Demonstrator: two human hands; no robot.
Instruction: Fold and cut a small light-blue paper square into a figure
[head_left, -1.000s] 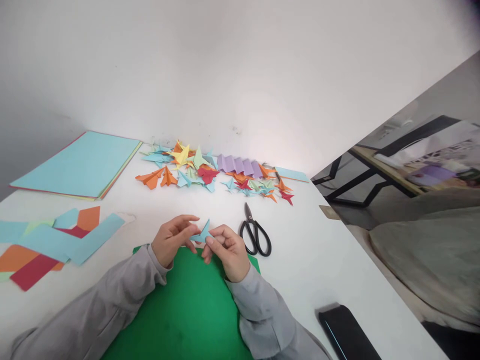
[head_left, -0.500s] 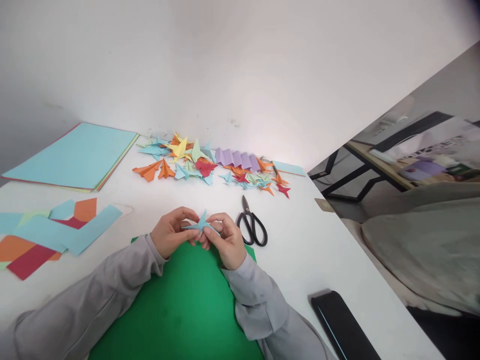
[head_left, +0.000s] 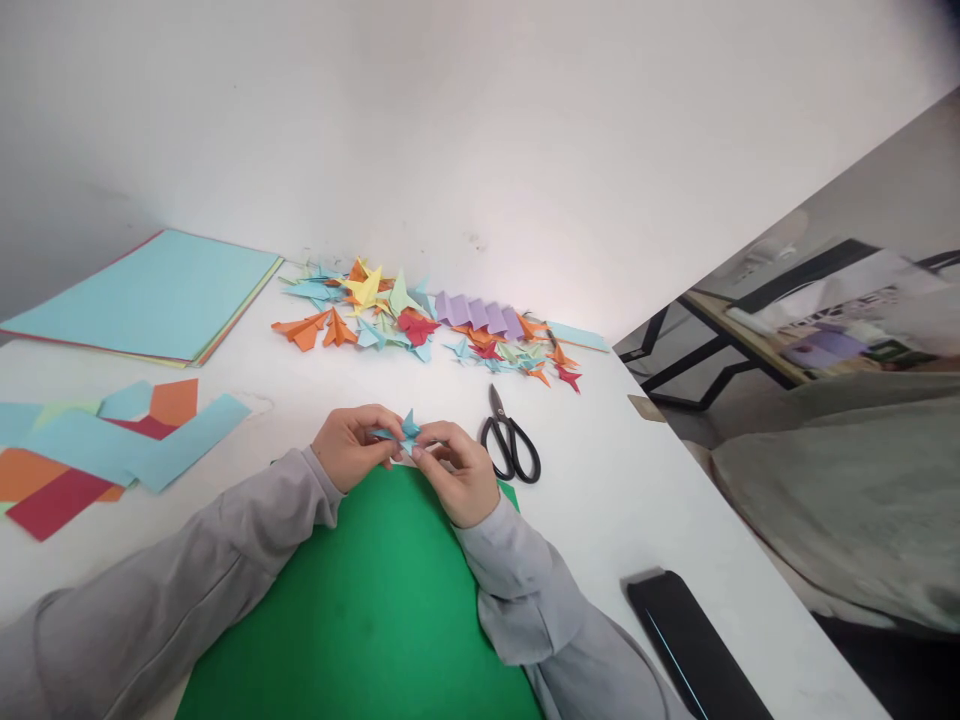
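A small light-blue folded paper piece point(head_left: 406, 430) is pinched between both hands just above the far edge of a green sheet point(head_left: 367, 610). My left hand point(head_left: 351, 446) grips its left side with curled fingers. My right hand point(head_left: 457, 472) grips its right side, thumb and fingers pressed together. Both arms wear grey sleeves and rest over the green sheet on the white table point(head_left: 600, 500).
Black scissors point(head_left: 511, 445) lie just right of my right hand. A heap of folded paper shapes point(head_left: 420, 325) sits by the wall. A stack of coloured sheets point(head_left: 157, 295) and cut strips point(head_left: 105, 445) lie at the left. A black phone point(head_left: 694, 645) lies near the table's right edge.
My hands have drawn closer together on the blue piece, which now looks more folded and compact. The view has shifted slightly.
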